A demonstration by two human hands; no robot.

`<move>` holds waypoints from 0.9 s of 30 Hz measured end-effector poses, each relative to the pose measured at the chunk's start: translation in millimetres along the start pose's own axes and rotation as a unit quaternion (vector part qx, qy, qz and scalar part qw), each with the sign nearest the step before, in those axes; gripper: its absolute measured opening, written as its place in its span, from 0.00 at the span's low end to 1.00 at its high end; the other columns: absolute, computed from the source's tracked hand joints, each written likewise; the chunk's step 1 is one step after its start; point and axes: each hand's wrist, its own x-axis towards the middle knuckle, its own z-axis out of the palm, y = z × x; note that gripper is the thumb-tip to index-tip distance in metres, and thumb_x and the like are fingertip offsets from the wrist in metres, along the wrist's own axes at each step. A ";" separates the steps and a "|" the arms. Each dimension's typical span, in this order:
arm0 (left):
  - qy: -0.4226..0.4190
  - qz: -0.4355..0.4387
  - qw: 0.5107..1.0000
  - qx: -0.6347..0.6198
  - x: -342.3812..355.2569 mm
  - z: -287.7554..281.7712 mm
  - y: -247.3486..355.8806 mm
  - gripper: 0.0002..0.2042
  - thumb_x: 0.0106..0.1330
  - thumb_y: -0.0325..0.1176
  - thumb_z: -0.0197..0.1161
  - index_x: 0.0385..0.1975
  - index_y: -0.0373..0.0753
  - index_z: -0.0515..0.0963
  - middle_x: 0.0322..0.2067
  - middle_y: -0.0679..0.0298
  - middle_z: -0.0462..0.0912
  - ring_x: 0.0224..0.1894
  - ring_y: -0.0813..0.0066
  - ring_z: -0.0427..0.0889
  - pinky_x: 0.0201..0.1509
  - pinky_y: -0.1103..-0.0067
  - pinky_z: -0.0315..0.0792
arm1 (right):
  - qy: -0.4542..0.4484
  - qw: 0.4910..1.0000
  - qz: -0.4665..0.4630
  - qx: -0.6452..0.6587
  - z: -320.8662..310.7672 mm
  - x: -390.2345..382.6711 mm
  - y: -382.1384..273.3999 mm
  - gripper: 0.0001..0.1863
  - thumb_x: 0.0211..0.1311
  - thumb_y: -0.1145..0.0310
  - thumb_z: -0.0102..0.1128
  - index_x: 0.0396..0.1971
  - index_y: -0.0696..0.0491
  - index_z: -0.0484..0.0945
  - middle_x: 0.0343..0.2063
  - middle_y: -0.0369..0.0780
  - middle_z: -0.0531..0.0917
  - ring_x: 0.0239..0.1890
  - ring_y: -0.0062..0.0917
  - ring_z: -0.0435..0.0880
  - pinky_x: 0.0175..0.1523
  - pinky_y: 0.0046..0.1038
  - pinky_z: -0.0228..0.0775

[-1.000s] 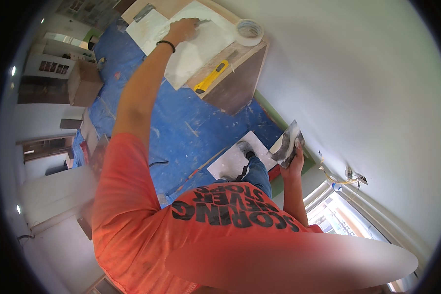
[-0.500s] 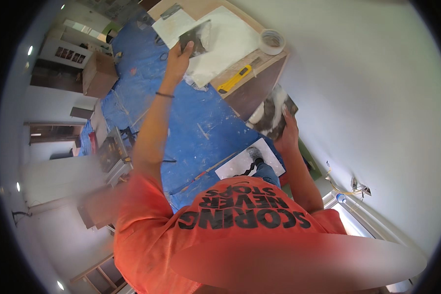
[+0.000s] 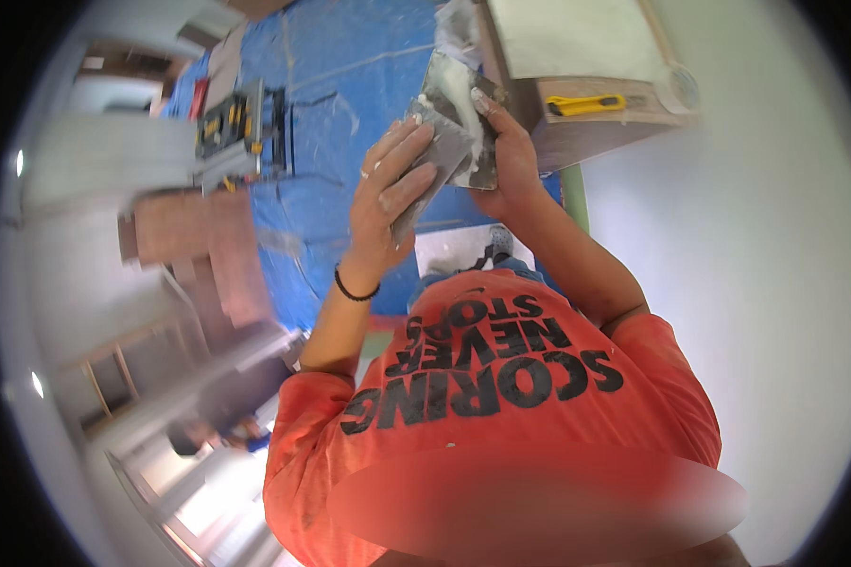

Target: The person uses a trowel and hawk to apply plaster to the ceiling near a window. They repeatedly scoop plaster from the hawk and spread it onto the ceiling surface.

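Blue plastic sheeting [image 3: 321,123], scuffed with pale marks, covers the floor of a room beside a smooth whitish wall [image 3: 728,283], as a person in an orange-red T-shirt [image 3: 529,416] with black lettering brings two flat tools together in front of the body. The left hand [image 3: 388,194], its fingers smeared with white and laid along the tool, grips a grey flat-bladed scraper [image 3: 444,146], held at a slant. The right hand [image 3: 512,156] clasps a dark rectangular metal plate [image 3: 481,174] by its edge, a thick streak of white paste [image 3: 460,87] running down its face. The scraper overlaps the lower left part of the plate; whether the two press together cannot be told. A black beaded bracelet [image 3: 357,295] circles the left wrist. Near the right hand, on a brown wooden box-like stand [image 3: 586,142], a yellow utility knife [image 3: 586,105] lies between a white board [image 3: 567,38] and the stand's front edge, with a pale roll of tape [image 3: 678,90] at the corner. Crumpled translucent plastic [image 3: 457,28] sits just beyond the plate. At left, well apart from the hands, stands a black-and-yellow machine [image 3: 232,128], slightly blurred.
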 end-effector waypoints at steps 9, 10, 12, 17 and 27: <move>-0.096 -0.214 0.898 0.373 -111.7 -58.6 31.2 0.11 0.71 0.23 0.56 0.49 0.33 0.80 0.54 0.52 0.83 0.61 0.54 0.79 0.67 0.60 0.66 | -0.069 0.988 0.132 -0.038 -36.3 35.2 34.7 0.19 0.76 0.58 0.50 0.57 0.54 0.73 0.53 0.39 0.82 0.52 0.30 0.84 0.59 0.36 0.77; 0.040 -0.345 0.871 0.347 -139.0 -64.1 39.4 0.11 0.73 0.25 0.55 0.51 0.33 0.79 0.53 0.53 0.83 0.59 0.56 0.80 0.65 0.62 0.68 | -0.088 0.989 0.113 -0.045 -38.5 39.6 40.9 0.20 0.76 0.58 0.50 0.59 0.54 0.72 0.54 0.40 0.81 0.55 0.30 0.82 0.61 0.36 0.75; 0.319 -0.555 0.725 0.255 -213.1 -63.6 56.2 0.12 0.76 0.29 0.55 0.53 0.33 0.78 0.50 0.57 0.84 0.55 0.60 0.82 0.61 0.67 0.73 | -0.130 0.987 0.072 -0.067 -45.2 51.9 59.1 0.22 0.76 0.59 0.49 0.63 0.54 0.71 0.58 0.41 0.79 0.60 0.32 0.79 0.65 0.36 0.72; 0.631 -0.444 0.632 -0.076 -131.0 -60.2 115.0 0.16 0.76 0.34 0.58 0.57 0.31 0.74 0.46 0.60 0.83 0.46 0.70 0.85 0.49 0.75 0.80 | -0.149 0.980 0.030 -0.129 -14.5 51.5 129.4 0.24 0.78 0.53 0.45 0.64 0.53 0.67 0.58 0.40 0.77 0.58 0.32 0.79 0.62 0.37 0.74; 0.600 -0.490 0.631 -0.033 -197.1 -125.4 173.4 0.14 0.74 0.32 0.61 0.53 0.30 0.76 0.45 0.60 0.84 0.45 0.77 0.84 0.47 0.79 0.79 | -0.163 0.956 0.067 -0.235 32.9 -6.0 250.5 0.26 0.79 0.54 0.43 0.64 0.57 0.67 0.58 0.42 0.77 0.61 0.34 0.78 0.65 0.39 0.71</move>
